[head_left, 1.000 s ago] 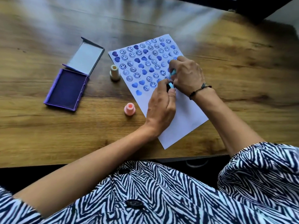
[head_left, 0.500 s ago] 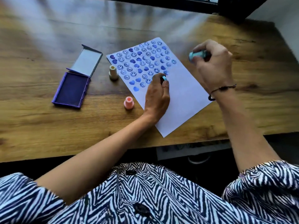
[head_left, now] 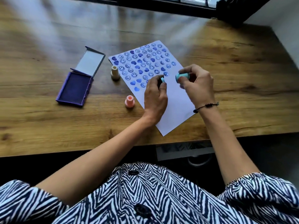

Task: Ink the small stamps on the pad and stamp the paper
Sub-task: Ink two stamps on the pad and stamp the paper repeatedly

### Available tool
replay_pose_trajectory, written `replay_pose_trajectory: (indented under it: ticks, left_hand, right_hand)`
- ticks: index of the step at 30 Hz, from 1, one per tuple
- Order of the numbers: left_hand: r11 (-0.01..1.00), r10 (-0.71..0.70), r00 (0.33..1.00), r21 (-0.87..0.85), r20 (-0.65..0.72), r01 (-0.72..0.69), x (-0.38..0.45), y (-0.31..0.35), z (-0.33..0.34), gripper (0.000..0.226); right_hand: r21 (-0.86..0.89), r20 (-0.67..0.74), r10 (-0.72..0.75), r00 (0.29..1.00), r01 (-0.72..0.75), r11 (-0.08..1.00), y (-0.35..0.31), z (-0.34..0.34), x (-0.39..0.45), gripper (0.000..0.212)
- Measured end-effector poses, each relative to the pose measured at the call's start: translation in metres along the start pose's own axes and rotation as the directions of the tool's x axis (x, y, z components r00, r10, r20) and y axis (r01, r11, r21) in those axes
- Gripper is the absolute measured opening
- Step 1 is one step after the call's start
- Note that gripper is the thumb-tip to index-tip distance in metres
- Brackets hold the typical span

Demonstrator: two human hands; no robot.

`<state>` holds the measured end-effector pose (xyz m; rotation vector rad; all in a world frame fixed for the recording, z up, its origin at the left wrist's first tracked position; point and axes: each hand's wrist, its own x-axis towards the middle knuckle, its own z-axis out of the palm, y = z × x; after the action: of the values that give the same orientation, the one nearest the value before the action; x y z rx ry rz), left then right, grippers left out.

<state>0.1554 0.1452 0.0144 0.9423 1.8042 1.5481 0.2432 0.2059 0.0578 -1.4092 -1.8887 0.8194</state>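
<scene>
A white sheet of paper point(head_left: 174, 101) lies on the wooden table, its upper half filled with blue smiley and heart prints. My left hand point(head_left: 155, 97) pinches a small light-blue stamp piece point(head_left: 162, 79) over the paper. My right hand point(head_left: 196, 88) holds a second light-blue piece point(head_left: 182, 76) on its side, its open end facing the left hand, a short gap between the two. The purple ink pad point(head_left: 74, 89) sits open to the left with its lid raised. A cream stamp point(head_left: 114, 72) and a pink stamp point(head_left: 130, 101) stand upright beside the paper's left edge.
The wooden table point(head_left: 48, 123) has its front edge close to my body. A dark window frame point(head_left: 194, 5) runs along the far edge and a white wall point(head_left: 288, 29) closes the right side. My striped sleeves fill the bottom of the view.
My right hand came down from the upper right of the paper, carrying the light-blue piece back toward my left hand. My left hand stayed over the paper. The camera shifted.
</scene>
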Motion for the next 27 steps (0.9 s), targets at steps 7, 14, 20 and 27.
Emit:
replay_pose_trajectory:
  ticks: [7, 14, 20, 27]
  left_hand:
    - [0.996, -0.065, 0.998, -0.066, 0.003, 0.065, -0.006, 0.009, -0.008, 0.026]
    - [0.988, -0.013, 0.999, -0.157, -0.038, 0.007, -0.025, 0.019, -0.056, 0.029]
    - [0.999, -0.045, 0.865, -0.027, -0.499, 0.036, -0.035, -0.018, -0.154, 0.030]
    - [0.991, -0.039, 0.783, 0.075, -0.621, 0.109, -0.010, -0.044, -0.204, 0.030]
  right_hand:
    - [0.119, 0.058, 0.057, 0.997, -0.063, 0.991, 0.008, 0.007, -0.007, 0.019]
    - [0.241, 0.167, -0.020, 0.986, -0.021, 0.970, -0.020, 0.022, -0.006, 0.023]
    - [0.190, 0.377, -0.369, 0.850, 0.319, 0.929, -0.104, 0.103, -0.018, 0.015]
    - [-0.184, 0.616, -0.538, 0.576, 0.769, 0.612, -0.135, 0.204, -0.021, 0.025]
